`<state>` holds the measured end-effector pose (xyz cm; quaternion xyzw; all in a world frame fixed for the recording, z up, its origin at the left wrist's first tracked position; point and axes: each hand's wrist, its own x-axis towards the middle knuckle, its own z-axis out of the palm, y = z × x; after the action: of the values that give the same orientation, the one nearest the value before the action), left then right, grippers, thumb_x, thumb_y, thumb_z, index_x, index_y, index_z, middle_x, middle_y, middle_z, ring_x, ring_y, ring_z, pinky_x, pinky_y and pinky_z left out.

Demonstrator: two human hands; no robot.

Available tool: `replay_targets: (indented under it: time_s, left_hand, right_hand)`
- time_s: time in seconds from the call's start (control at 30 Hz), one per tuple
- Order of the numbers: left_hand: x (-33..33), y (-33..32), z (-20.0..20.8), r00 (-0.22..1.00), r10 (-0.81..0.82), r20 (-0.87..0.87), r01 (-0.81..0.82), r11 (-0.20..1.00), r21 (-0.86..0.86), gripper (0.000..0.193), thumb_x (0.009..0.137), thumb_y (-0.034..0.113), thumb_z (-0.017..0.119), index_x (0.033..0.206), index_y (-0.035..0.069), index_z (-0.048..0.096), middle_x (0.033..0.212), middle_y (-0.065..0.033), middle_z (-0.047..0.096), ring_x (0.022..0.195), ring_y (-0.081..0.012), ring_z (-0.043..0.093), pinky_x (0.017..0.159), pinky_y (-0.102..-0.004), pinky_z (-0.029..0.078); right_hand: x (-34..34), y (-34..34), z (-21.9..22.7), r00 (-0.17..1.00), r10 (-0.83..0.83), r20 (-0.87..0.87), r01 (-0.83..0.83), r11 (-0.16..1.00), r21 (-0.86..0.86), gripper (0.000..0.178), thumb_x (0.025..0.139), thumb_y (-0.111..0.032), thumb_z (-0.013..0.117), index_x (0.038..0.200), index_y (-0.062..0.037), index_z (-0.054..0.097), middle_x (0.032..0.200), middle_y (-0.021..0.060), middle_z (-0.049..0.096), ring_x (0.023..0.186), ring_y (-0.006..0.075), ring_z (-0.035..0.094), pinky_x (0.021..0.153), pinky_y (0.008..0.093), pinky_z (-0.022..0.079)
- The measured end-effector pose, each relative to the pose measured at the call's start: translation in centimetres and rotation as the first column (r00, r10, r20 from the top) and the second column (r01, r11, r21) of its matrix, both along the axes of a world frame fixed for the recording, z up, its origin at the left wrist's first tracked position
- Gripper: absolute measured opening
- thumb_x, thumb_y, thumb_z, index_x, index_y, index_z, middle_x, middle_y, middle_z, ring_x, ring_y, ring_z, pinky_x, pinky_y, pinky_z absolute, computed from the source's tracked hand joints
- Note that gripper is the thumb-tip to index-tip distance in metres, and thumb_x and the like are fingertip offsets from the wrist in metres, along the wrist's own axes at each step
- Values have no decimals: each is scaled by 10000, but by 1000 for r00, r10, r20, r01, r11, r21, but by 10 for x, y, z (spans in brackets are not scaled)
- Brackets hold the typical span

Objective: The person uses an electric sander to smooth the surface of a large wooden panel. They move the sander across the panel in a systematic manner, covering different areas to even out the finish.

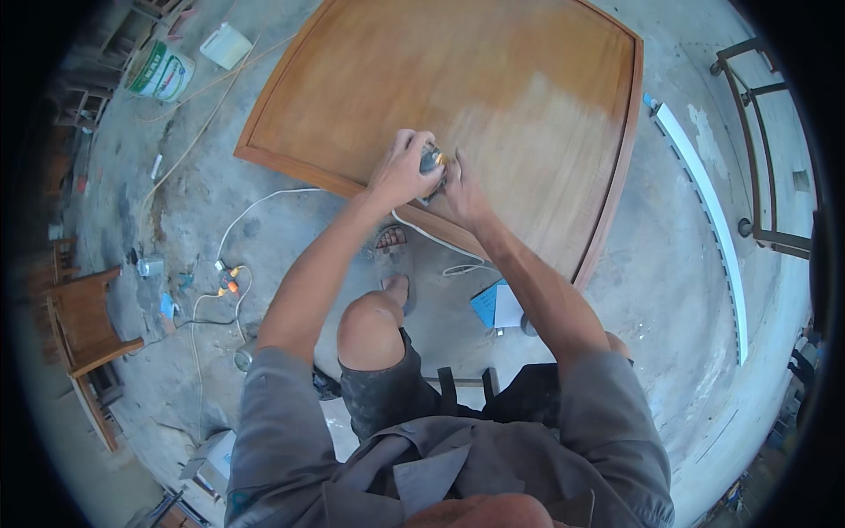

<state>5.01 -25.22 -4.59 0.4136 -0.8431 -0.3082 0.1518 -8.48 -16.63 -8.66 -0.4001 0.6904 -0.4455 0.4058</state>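
Note:
A small dark electric sander (431, 160) with an orange-yellow part rests near the close edge of a large framed wooden panel (387, 97). My left hand (403, 170) is closed over its top and left side. From the right, my right hand (465, 189) is closed against the sander's other side, with its fingers partly hidden. The panel is orange-brown at the far side and paler, dusty-looking to the right of my hands. A white cord (431, 234) hangs below the panel's near edge, close under the sander.
Extension leads with an orange-marked socket (229, 283) lie on the floor to the left. A white bucket (160, 72), a plastic jug (225, 46) and a wooden chair (86, 321) stand further left. Blue sandpaper-like sheets (495, 305) lie below the panel. At right are a long white strip (709, 207) and a wheeled metal frame (767, 158).

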Motion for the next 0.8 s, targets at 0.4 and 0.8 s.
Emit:
replay_targets:
  time_s: [0.4, 0.8]
  left_hand:
    - [4, 15, -7, 918, 274, 288, -195, 942, -273, 416, 838, 321, 733, 1189, 133, 614, 1218, -115, 552, 1164, -365, 572, 855, -542, 566]
    - [-48, -19, 9, 897, 255, 361, -183, 958, -222, 376, 841, 311, 699, 1163, 126, 636, 1230, -112, 590, 1182, -356, 579, 902, -515, 539]
  right_hand:
    - [-1, 230, 83, 668, 648, -366, -652, 747, 131, 326, 925, -133, 658, 1228, -21, 614, 1242, 193, 650, 1159, 393, 628, 944, 455, 556]
    - [11, 246, 71, 590, 727, -352, -733, 665, 144, 217, 900, -140, 666, 1082, -31, 618, 1086, 140, 684, 1050, 348, 673, 826, 442, 597]
